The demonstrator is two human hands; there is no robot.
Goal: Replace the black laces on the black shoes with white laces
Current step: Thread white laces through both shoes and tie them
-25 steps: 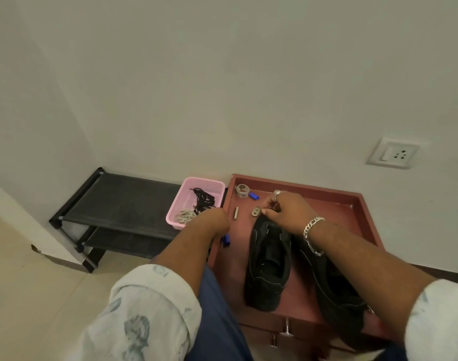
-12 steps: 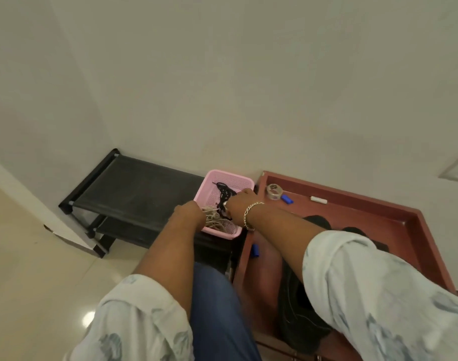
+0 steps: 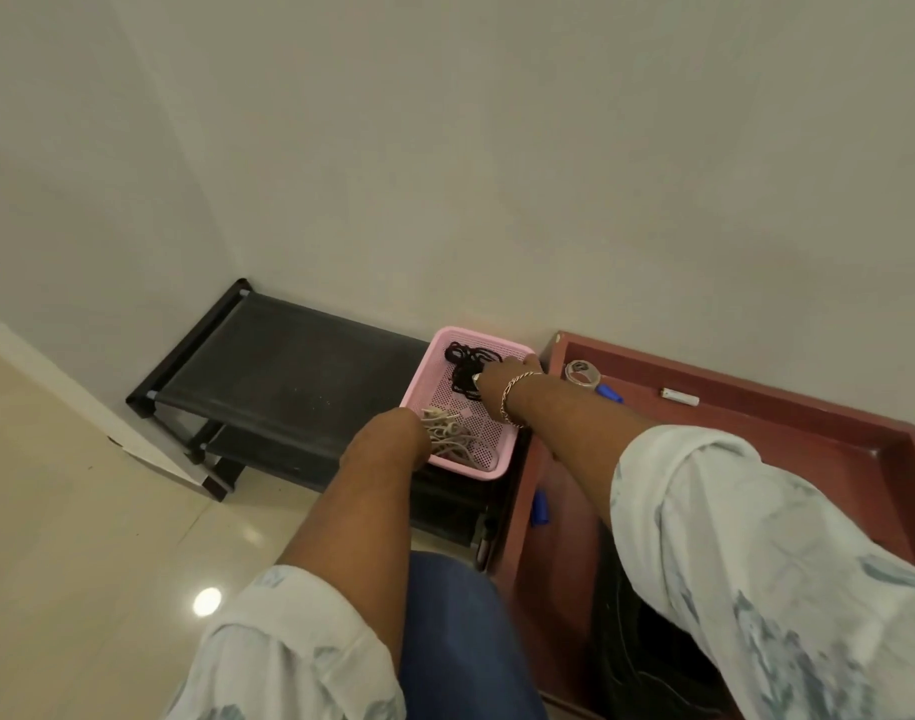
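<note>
Head view: pink basket [image 3: 517, 350] on the right end of a black shoe rack [image 3: 294, 376], just left of a red-brown tray [image 3: 808, 433]. In the basket's far part, black laces [image 3: 463, 356]; in its near part, white laces [image 3: 447, 436]. Left hand [image 3: 393, 433] at the basket's near left rim, touching the white laces; fingers hidden, so grip cannot be told. Right hand [image 3: 502, 379] reaching across into the basket at the black laces; fingers hidden behind the wrist, so open or closed cannot be told. Bracelet [image 3: 512, 397] on that wrist. On the tray's far side, a tape roll [image 3: 582, 374], a blue cap [image 3: 608, 393], a small white stick [image 3: 679, 397]. Black shoes [image 3: 647, 662] at the tray's near end, mostly hidden by the right sleeve [image 3: 756, 553].
</note>
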